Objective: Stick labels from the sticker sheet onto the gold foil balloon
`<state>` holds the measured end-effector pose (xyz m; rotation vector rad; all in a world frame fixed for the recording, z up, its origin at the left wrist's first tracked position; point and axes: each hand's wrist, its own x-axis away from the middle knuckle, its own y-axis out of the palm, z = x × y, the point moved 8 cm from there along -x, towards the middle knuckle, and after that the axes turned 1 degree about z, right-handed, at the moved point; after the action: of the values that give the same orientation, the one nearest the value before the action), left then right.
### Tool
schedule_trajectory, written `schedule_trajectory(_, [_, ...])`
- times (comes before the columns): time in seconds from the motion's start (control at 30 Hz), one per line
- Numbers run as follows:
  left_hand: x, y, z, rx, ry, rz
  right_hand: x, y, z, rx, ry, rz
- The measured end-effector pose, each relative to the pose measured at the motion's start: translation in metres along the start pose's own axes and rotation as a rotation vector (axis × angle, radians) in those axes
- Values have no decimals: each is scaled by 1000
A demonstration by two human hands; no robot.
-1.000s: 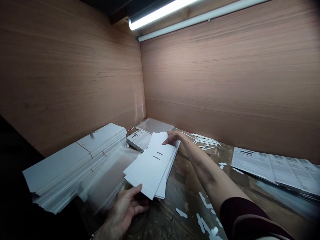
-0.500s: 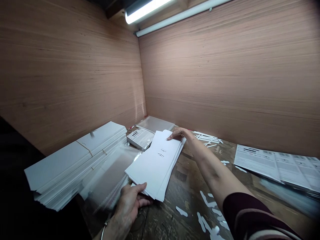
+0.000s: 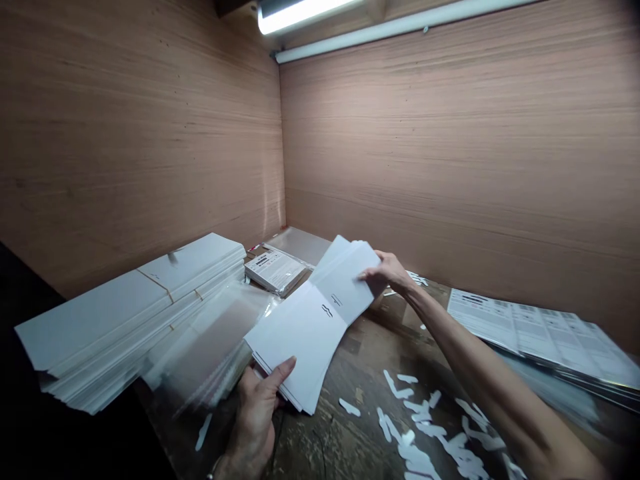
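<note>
The left hand pinches the near end of the cards, thumb on top; its other fingers go under the cards and are mostly hidden. A sliver of bracelet shows at its wrist, cut off by the bottom edge. Right of this hand, white scraps lie on the dark table, the farther ones overlapping and partly covered by the right forearm.

The cards slant between both hands, their far part bent along a crease. They bear dark marks near the middle; whether these are cuts or print, I cannot tell. How many cards there are is unclear. The right hand grips their far end, thumb on top; its fingers are slightly blurred and partly out of sight behind the edge.

Left of the cards lie clear bags, their layers hard to separate. Beyond these, farther left, is a banded stack, its near side lost in shadow. Right of the right forearm sit overlapping packs, their print too small to read. Past the left hand is a wrapped block; behind it, clear sheets are partly covered by the cards. Thin strips peek out behind the right wrist.
</note>
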<state>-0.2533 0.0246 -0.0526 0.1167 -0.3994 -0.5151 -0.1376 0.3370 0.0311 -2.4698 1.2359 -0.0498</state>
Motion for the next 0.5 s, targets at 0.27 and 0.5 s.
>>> schedule_trajectory(0.27, [17, 41, 14, -153, 328, -338, 184, -82, 69, -388, 87, 427])
schedule_trajectory(0.5, [41, 85, 23, -492, 674, -530, 269, -115, 72, -306, 108, 616])
